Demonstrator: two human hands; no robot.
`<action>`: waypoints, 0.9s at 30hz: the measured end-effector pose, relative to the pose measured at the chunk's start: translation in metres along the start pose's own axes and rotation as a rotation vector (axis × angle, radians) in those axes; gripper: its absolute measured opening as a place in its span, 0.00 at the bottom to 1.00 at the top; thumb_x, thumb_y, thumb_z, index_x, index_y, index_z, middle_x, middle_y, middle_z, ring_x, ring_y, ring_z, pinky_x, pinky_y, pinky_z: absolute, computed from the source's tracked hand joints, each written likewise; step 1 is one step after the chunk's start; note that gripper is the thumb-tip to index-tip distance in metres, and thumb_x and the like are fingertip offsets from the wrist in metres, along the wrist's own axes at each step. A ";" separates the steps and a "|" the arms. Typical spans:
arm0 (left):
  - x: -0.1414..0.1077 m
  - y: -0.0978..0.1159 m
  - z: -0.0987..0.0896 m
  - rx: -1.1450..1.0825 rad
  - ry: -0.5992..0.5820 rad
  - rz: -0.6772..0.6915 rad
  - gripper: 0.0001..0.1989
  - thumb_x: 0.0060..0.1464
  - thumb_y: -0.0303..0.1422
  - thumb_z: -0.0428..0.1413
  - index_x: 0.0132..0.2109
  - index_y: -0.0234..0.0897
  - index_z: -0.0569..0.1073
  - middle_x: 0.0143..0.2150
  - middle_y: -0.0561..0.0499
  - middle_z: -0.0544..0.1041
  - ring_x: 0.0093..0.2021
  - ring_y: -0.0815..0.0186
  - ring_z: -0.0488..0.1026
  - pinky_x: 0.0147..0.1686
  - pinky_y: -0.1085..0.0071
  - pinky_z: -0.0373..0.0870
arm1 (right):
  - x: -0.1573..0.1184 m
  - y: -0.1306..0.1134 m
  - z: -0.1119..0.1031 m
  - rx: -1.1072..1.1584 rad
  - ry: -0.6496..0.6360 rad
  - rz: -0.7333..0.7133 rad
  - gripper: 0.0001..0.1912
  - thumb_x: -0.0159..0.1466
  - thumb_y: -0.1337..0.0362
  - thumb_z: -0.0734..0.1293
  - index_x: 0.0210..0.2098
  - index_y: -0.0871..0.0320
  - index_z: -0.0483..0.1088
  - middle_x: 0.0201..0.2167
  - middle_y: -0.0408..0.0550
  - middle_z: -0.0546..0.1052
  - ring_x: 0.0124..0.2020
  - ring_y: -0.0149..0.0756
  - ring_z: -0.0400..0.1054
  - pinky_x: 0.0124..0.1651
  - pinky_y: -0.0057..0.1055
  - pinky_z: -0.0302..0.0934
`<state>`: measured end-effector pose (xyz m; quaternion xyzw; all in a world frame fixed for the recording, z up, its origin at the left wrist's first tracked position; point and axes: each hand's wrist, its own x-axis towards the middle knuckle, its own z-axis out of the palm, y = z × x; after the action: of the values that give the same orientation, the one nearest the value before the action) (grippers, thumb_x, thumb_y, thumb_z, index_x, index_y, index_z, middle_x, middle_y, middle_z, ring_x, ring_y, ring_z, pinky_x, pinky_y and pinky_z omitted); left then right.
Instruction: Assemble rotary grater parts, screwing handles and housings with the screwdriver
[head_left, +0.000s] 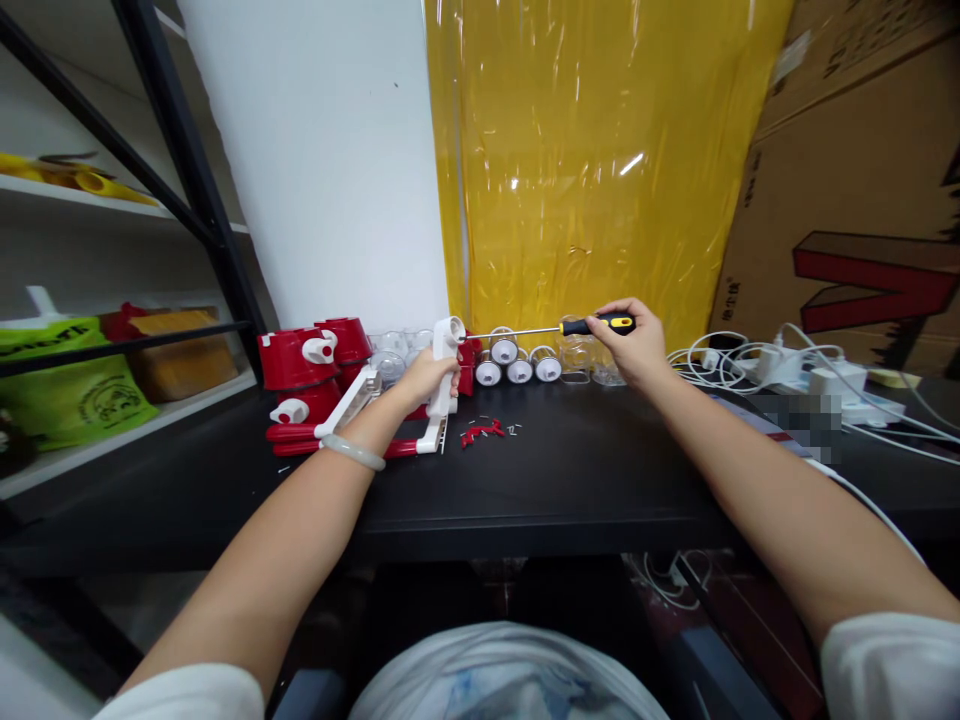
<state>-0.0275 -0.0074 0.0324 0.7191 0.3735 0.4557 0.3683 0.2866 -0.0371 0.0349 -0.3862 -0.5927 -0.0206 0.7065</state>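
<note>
My left hand (429,380) is closed around a white plastic part (448,365) with a round end, held upright just above the table. Gripped in my right hand (637,345) is a screwdriver (574,327) with a black and yellow handle. Its long metal shaft points left, and the tip meets the upper part of the white piece; whether a screw sits there is too small to tell. Below, on the black tabletop, lie small red plastic pieces (482,432) and several screws (513,430).
Red housings (300,358) with white knobs are stacked at the left, beside red and white frames (352,405). White-capped cylinders (519,370) and clear plastic cups stand along the back. White cables and chargers (836,380) crowd the right. A large cardboard box (847,180) leans behind them.
</note>
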 end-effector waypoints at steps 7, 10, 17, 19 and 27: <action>-0.001 0.001 0.000 0.032 -0.009 0.003 0.03 0.41 0.28 0.50 0.22 0.37 0.64 0.17 0.51 0.68 0.18 0.67 0.68 0.23 0.70 0.67 | -0.001 -0.010 -0.003 -0.023 0.012 -0.064 0.16 0.53 0.52 0.72 0.33 0.55 0.69 0.32 0.47 0.75 0.33 0.38 0.70 0.38 0.35 0.64; 0.000 0.000 0.000 0.032 -0.018 0.008 0.05 0.41 0.28 0.50 0.21 0.37 0.64 0.16 0.51 0.68 0.18 0.67 0.68 0.23 0.70 0.67 | -0.001 -0.011 -0.003 -0.034 0.029 -0.086 0.15 0.54 0.53 0.72 0.32 0.55 0.69 0.32 0.47 0.75 0.33 0.37 0.70 0.38 0.35 0.64; -0.003 0.006 0.001 0.026 -0.019 0.002 0.05 0.41 0.28 0.51 0.21 0.37 0.64 0.17 0.51 0.68 0.18 0.68 0.67 0.22 0.71 0.67 | -0.001 -0.009 -0.004 -0.069 0.043 -0.065 0.14 0.55 0.53 0.71 0.33 0.55 0.69 0.32 0.47 0.75 0.33 0.37 0.69 0.38 0.35 0.64; -0.003 0.006 0.002 0.020 -0.007 -0.006 0.05 0.41 0.28 0.51 0.21 0.37 0.64 0.17 0.51 0.68 0.18 0.68 0.67 0.21 0.70 0.66 | -0.001 -0.008 -0.004 -0.064 0.041 -0.066 0.13 0.56 0.53 0.71 0.33 0.55 0.69 0.31 0.47 0.75 0.33 0.37 0.69 0.38 0.35 0.63; -0.002 0.005 0.001 0.038 -0.016 -0.004 0.05 0.41 0.27 0.50 0.21 0.36 0.64 0.16 0.52 0.68 0.18 0.68 0.68 0.22 0.71 0.67 | 0.000 -0.001 -0.003 0.022 0.029 -0.091 0.14 0.53 0.54 0.72 0.33 0.56 0.69 0.31 0.45 0.74 0.33 0.36 0.69 0.39 0.33 0.64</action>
<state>-0.0263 -0.0118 0.0354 0.7287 0.3807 0.4422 0.3585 0.2890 -0.0397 0.0357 -0.3506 -0.5997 -0.0516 0.7174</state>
